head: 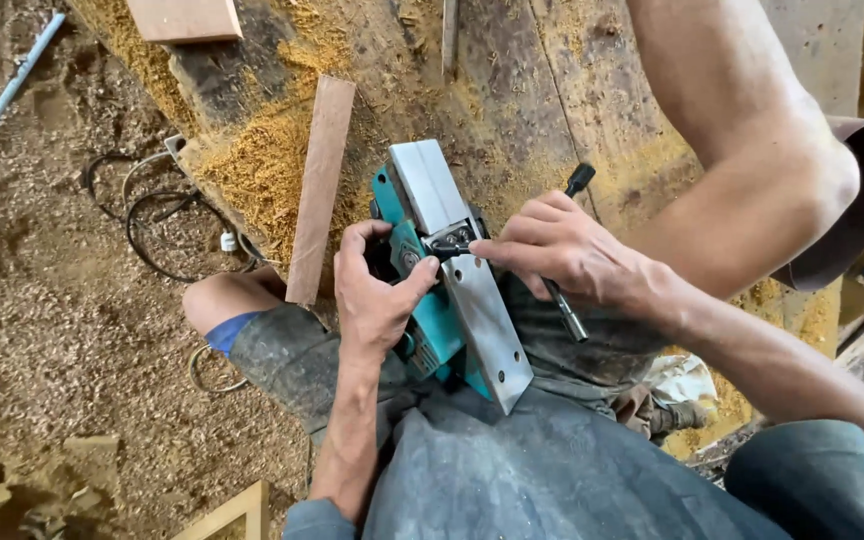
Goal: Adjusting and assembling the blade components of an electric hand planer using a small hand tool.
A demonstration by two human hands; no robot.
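Together, left hand (377, 295) grips planer (452, 275); right hand (562, 250) pinches wrench (564, 300).

The electric planer (442, 290) has a teal plastic body with a slight sheen and a flat sole of bare, smooth, dull-grey metal. The T-handled wrench (564, 250) in the right hand (562, 250) looks like dark metal with a brighter steel shaft. The bench (512, 90) and plank (320, 190) are rough, matt wood under loose sawdust
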